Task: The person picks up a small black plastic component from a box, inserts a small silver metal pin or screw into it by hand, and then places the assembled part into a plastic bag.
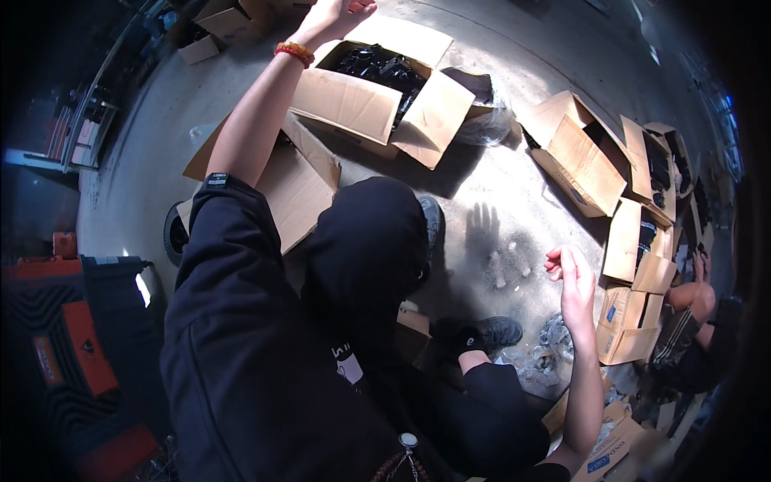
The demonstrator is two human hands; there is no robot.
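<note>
My left hand (333, 18) is raised at the top edge, partly cut off, with a red and amber bead bracelet (295, 54) on its wrist. Its visible fingers are loosely bent and hold nothing I can see. Beside it stands an open cardboard box (345, 95) with shiny black items (373, 66) inside. My right hand (573, 283) is held up above the floor, fingers slightly curled and apart, with nothing in it. Crumpled clear plastic (546, 357) lies below it. Another open box (297, 189) is under my left forearm.
More open cardboard boxes (582, 165) line the right side, some holding dark items. Another person's bent leg (695, 301) shows at the far right. A black and orange tool case (88, 345) stands at left. Clear plastic wrap (488, 124) sits beside the far box.
</note>
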